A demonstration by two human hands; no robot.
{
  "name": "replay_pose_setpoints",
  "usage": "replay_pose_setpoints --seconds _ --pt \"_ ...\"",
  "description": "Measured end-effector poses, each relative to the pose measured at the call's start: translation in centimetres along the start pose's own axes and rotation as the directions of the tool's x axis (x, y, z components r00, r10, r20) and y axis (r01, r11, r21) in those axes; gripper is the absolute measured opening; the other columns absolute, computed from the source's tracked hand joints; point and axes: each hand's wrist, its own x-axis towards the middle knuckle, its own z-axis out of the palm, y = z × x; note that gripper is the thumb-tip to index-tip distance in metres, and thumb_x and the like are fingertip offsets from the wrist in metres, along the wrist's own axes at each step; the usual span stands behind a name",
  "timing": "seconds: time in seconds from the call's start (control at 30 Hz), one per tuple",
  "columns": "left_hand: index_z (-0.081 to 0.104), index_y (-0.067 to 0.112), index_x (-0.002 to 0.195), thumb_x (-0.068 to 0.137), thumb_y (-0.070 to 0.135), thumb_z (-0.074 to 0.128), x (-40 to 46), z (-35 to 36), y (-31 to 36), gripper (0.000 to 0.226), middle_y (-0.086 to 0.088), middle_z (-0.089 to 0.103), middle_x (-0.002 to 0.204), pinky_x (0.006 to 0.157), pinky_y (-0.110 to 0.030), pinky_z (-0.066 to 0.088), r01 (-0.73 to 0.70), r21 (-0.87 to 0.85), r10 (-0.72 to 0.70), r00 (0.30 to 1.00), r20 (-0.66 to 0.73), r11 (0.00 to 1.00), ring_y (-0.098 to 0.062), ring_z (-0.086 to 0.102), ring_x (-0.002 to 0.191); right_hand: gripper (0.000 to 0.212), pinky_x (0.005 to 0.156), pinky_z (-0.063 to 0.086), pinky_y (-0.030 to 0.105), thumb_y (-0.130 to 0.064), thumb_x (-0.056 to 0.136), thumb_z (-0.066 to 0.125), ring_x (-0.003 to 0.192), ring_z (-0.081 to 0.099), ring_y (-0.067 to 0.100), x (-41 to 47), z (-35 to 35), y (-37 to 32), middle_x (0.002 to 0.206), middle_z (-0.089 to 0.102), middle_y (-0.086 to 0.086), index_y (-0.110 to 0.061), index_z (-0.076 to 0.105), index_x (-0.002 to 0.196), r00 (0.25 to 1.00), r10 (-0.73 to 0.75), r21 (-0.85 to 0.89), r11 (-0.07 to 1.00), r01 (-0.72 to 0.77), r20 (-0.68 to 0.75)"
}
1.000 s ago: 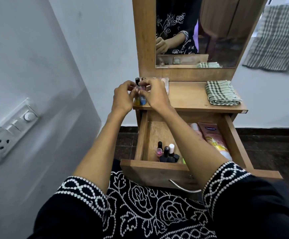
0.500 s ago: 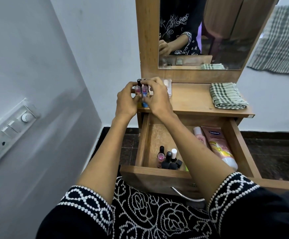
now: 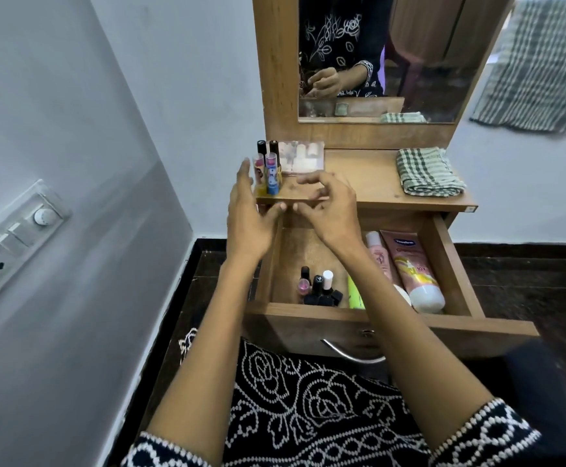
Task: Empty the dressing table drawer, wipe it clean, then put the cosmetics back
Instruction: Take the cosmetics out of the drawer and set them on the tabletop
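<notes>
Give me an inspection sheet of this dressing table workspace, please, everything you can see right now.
Surface: wooden tabletop, drawer below pulled open.
Job's things: small bottles upright at the tabletop's left edge, clear box behind; nail polish bottles and lotion tubes in the drawer.
Clutter: folded checked cloth on the tabletop.
Hands: left hand and right hand open, holding nothing.
Cables: nothing seen.
Surroundings: mirror, wall switchboard, hanging checked towel.
</notes>
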Motion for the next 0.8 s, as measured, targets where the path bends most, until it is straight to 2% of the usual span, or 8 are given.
replay_pose_setpoints --seconds 0.1,0.2,0.33,0.43,0.5,0.57,0.63,0.8 --pt "0.031 0.020 0.143 0.079 0.009 0.072 -3.5 1.3 -0.2 0.077 -0.005 0.047 0.137 0.103 -0.045 0.043 -0.023 -0.022 0.026 0.989 0.146 1.000 -0.022 0.048 0.126 0.036 0.058 0.043 0.010 0.007 0.069 0.072 0.072 0.050 0.005 -2.7 -1.0 1.2 0.103 0.058 0.004 -0.020 0.067 0.092 0.999 0.040 -0.004 0.999 -0.040 0.036" --pt "0.047 0.014 0.133 0.080 0.009 0.070 -5.8 2.4 -0.4 0.058 -0.006 0.052 0.129 0.098 -0.040 0.046 -0.035 0.080 0.017 0.977 0.211 0.996 -0.021 0.054 0.117 0.031 0.061 0.046 0.013 0.007 0.071 0.069 0.071 0.053 0.008 -4.5 -1.6 1.8 0.098 0.059 0.004 -0.017 0.069 0.091 0.998 0.033 -0.041 0.999 -0.031 0.047" --pt "0.060 0.013 0.113 0.077 0.009 0.072 -7.5 3.1 -0.2 0.038 -0.007 0.060 0.112 0.082 -0.033 0.049 -0.028 0.290 -0.042 0.972 0.231 0.956 -0.024 0.058 0.102 0.017 0.068 0.045 0.013 -0.001 0.079 0.067 0.075 0.057 0.008 -6.0 -1.9 2.1 0.093 0.064 0.003 -0.013 0.071 0.091 0.993 0.003 -0.157 0.987 0.016 0.122" --pt "0.062 0.011 0.109 0.079 0.017 0.071 -8.3 3.1 0.3 0.032 -0.009 0.065 0.106 0.070 -0.030 0.041 0.026 0.393 -0.114 0.973 0.202 0.919 -0.027 0.061 0.097 0.016 0.077 0.053 0.031 -0.009 0.085 0.061 0.085 0.065 0.016 -6.8 -1.6 2.0 0.098 0.069 0.003 -0.016 0.071 0.096 0.975 0.058 -0.313 0.950 0.013 0.216" --pt "0.064 0.009 0.104 0.081 0.016 0.068 -8.6 2.9 0.8 0.024 -0.011 0.066 0.104 0.066 -0.030 0.039 0.087 0.407 -0.174 0.968 0.182 0.909 -0.028 0.061 0.092 0.017 0.076 0.051 0.030 -0.014 0.087 0.058 0.091 0.065 0.018 -7.1 -1.5 1.7 0.099 0.071 0.001 -0.020 0.070 0.097 0.968 0.060 -0.416 0.908 0.047 0.242" --pt "0.063 0.007 0.099 0.083 0.014 0.065 -8.9 2.8 1.1 0.018 -0.013 0.065 0.102 0.066 -0.031 0.039 0.125 0.446 -0.229 0.955 0.189 0.887 -0.028 0.059 0.088 0.018 0.078 0.048 0.031 -0.016 0.087 0.056 0.094 0.065 0.021 -7.3 -1.6 1.4 0.097 0.071 0.001 -0.022 0.070 0.097 0.959 0.075 -0.485 0.872 0.069 0.273" --pt "0.062 0.006 0.098 0.085 0.013 0.063 -9.0 2.7 1.4 0.015 -0.014 0.064 0.104 0.068 -0.033 0.040 0.137 0.499 -0.265 0.945 0.194 0.856 -0.031 0.059 0.093 0.020 0.083 0.049 0.034 -0.017 0.087 0.055 0.098 0.064 0.024 -7.4 -1.6 1.2 0.101 0.071 0.004 -0.022 0.071 0.099 0.948 0.111 -0.531 0.844 0.069 0.300" --pt "0.063 0.005 0.103 0.089 0.012 0.057 -8.9 2.8 1.6 0.017 -0.016 0.063 0.108 0.073 -0.035 0.043 0.161 0.550 -0.312 0.930 0.193 0.820 -0.034 0.059 0.101 0.018 0.088 0.051 0.039 -0.017 0.087 0.058 0.099 0.064 0.024 -7.4 -1.7 1.1 0.104 0.071 0.005 -0.020 0.072 0.098 0.918 0.185 -0.533 0.846 0.033 0.351"
